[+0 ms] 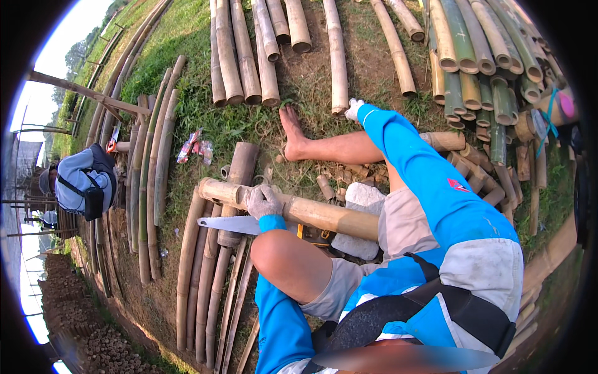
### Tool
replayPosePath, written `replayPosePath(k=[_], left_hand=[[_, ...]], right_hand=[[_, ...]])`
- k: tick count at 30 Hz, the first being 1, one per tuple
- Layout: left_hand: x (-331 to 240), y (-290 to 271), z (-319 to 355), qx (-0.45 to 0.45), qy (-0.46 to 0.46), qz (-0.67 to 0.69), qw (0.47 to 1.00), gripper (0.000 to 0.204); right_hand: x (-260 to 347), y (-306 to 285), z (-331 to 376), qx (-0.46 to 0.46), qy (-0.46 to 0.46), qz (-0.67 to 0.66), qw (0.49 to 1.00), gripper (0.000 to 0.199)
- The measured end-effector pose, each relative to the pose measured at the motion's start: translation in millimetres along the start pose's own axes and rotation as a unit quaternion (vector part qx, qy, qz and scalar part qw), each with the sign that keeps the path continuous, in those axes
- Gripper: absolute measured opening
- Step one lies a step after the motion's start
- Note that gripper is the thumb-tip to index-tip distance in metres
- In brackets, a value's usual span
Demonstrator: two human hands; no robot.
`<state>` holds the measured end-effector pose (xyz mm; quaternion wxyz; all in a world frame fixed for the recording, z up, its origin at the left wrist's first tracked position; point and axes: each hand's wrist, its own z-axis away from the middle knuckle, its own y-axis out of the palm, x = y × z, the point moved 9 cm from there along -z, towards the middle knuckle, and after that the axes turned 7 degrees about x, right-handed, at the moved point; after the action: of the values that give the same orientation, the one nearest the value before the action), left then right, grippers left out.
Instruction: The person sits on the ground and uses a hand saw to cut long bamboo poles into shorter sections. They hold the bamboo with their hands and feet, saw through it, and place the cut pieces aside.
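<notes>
The left hand [265, 201], wearing a pale glove, is grasping a bamboo tube [331, 218] from above, its fingers curling over. The right arm is pointing forward, and the right hand [354, 110] is resting beside the end of a pole [337, 68]; I cannot tell whether it is gripping. The tube, yellowish-brown and thick, is lying before the person, crossing a darker piece [243, 161].

Daylight is brightening the scene. Sky [62, 53] is glaring white at 10 o'clock; grass [187, 25] is catching sun at 11, while the central ground [293, 171] is lying in soft shade. Fisheye distortion is bowing the poles [165, 156] at 9, a black border [576, 25] is ringing everything, and a blurred smear [405, 358] is hiding detail at 5.
</notes>
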<state>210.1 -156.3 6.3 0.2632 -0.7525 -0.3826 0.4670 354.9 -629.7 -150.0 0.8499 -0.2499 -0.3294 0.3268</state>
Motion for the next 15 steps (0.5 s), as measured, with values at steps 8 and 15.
replayPosePath(k=[8,15], left_hand=[[0,1,0,0.014,0.005,-0.004,1.000,0.027],[0,1,-1,0.013,-0.002,-0.003,1.000,0.026]], right_hand=[[-8,-1,7,0.018,0.022,-0.094,0.995,0.079],[-35,-5,-26,0.004,0.029,-0.406,0.913,0.046]])
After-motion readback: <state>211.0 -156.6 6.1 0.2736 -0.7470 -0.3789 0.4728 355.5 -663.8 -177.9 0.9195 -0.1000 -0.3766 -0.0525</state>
